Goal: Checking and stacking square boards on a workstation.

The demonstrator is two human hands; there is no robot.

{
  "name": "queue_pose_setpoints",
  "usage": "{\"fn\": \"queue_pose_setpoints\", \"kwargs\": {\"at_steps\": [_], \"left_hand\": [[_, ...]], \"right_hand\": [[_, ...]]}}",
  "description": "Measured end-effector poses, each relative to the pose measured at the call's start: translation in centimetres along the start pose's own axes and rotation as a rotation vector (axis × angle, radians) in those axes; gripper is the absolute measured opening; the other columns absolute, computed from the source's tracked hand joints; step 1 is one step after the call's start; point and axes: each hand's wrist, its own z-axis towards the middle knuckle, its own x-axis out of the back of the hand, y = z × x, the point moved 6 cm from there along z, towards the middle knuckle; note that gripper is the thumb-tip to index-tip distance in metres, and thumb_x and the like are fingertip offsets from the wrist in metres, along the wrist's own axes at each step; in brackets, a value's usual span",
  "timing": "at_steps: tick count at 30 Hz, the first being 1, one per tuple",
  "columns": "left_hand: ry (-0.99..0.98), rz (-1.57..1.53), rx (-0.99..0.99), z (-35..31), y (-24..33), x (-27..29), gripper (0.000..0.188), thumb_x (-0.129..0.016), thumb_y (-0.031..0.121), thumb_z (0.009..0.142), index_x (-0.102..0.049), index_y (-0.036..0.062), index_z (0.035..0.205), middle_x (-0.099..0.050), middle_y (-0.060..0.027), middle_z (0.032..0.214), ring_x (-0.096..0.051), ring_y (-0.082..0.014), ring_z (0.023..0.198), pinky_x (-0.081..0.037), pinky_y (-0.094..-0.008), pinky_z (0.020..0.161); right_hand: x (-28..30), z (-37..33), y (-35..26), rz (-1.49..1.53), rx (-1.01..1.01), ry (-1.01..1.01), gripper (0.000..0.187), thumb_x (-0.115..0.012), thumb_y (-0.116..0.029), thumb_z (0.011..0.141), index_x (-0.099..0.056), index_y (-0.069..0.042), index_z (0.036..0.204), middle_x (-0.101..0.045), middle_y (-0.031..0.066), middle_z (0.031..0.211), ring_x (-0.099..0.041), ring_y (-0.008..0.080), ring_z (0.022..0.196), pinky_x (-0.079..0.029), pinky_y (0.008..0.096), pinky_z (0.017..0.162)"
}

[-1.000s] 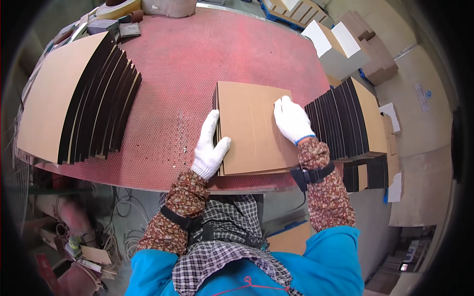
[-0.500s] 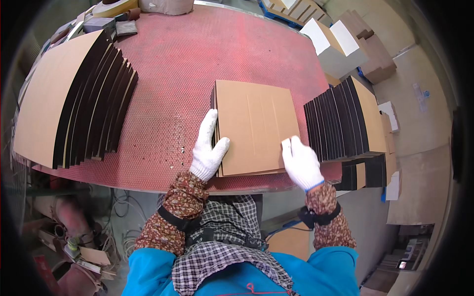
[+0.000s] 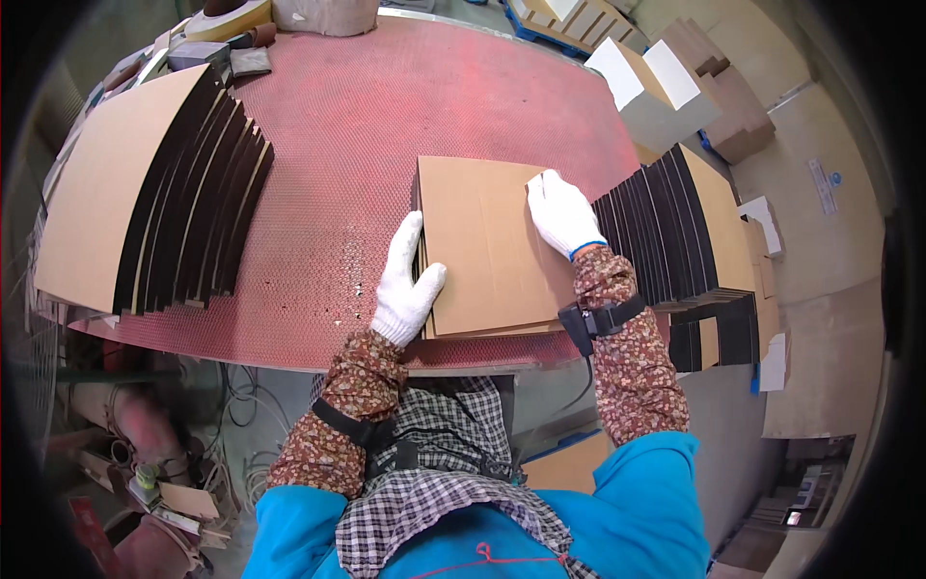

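A small stack of brown cardboard sheets (image 3: 477, 241) lies in front of me on a red mesh-patterned table (image 3: 328, 116). My left hand (image 3: 405, 289), in a white knit glove, rests along the stack's left edge, thumb spread from the fingers over the top sheet. My right hand (image 3: 562, 212), gloved the same way, is closed and lies on the top sheet near its far right corner. Whatever it may hold is hidden by the fingers. Faint straight lines run across the top sheet.
At the left leans a row of brown panels (image 3: 116, 183) with black edges. A similar row (image 3: 666, 227) stands close by my right arm. Tape rolls (image 3: 227, 19) and a grey block (image 3: 198, 55) sit at the far left. White boxes (image 3: 646, 87) stand beyond the table.
My right hand has slid away from me along the top sheet, from the near right edge to the far right corner. The left hand has stayed at the left edge.
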Motion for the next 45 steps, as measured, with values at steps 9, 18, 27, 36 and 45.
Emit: {"fn": "queue_pose_setpoints", "kwargs": {"at_steps": [9, 18, 27, 36, 45], "left_hand": [[0.027, -0.077, 0.026, -0.3, -0.3, 0.1, 0.076, -0.065, 0.009, 0.092, -0.028, -0.0044, 0.157, -0.034, -0.0224, 0.162, -0.032, -0.0319, 0.151, -0.025, -0.0405, 0.126], [0.021, -0.173, 0.031, -0.2, -0.4, -0.5, 0.076, -0.064, 0.005, 0.092, -0.027, -0.0044, 0.158, -0.032, -0.0218, 0.163, -0.031, -0.0308, 0.152, -0.023, -0.0399, 0.126], [0.02, -0.173, 0.034, -0.5, -0.3, -0.3, 0.077, -0.066, 0.005, 0.092, -0.027, -0.0049, 0.158, -0.032, -0.0216, 0.163, -0.031, -0.0305, 0.153, -0.024, -0.0397, 0.126], [0.015, -0.169, 0.023, -0.3, 0.0, -0.5, 0.077, -0.066, 0.006, 0.092, -0.027, -0.0046, 0.158, -0.032, -0.0218, 0.163, -0.031, -0.0306, 0.152, -0.023, -0.0398, 0.126], [0.035, -0.215, 0.046, -0.4, 0.0, -0.2, 0.079, -0.066, 0.006, 0.091, -0.027, -0.0037, 0.158, -0.033, -0.0213, 0.162, -0.031, -0.0305, 0.152, -0.023, -0.0396, 0.126]], "right_hand": [[5.7, -11.9, -5.6, -0.093, 0.001, -0.324, 0.024, -0.045, -0.022, 0.104, -0.057, -0.001, 0.105, -0.063, 0.0212, 0.089, -0.07, 0.0359, 0.074, -0.057, 0.0477, 0.067], [7.4, -14.1, -10.5, -0.231, 0.235, -0.208, 0.02, -0.055, -0.015, 0.097, -0.06, 0.0, 0.109, -0.059, 0.0158, 0.092, -0.068, 0.0296, 0.064, -0.056, 0.0417, 0.055], [3.6, -5.4, -6.7, 0.033, -0.133, -0.145, 0.03, -0.045, -0.032, 0.105, -0.056, -0.005, 0.1, -0.069, 0.0239, 0.077, -0.07, 0.0437, 0.074, -0.056, 0.054, 0.07], [0.2, 1.3, -3.2, 0.024, -0.03, -0.075, 0.032, -0.045, -0.033, 0.103, -0.057, -0.003, 0.102, -0.071, 0.0254, 0.089, -0.07, 0.0444, 0.085, -0.055, 0.0546, 0.08], [5.1, -8.7, -8.7, -0.068, 0.034, -0.251, 0.021, -0.046, -0.02, 0.102, -0.058, -0.003, 0.104, -0.065, 0.0217, 0.093, -0.07, 0.0376, 0.08, -0.057, 0.0487, 0.07]]}}
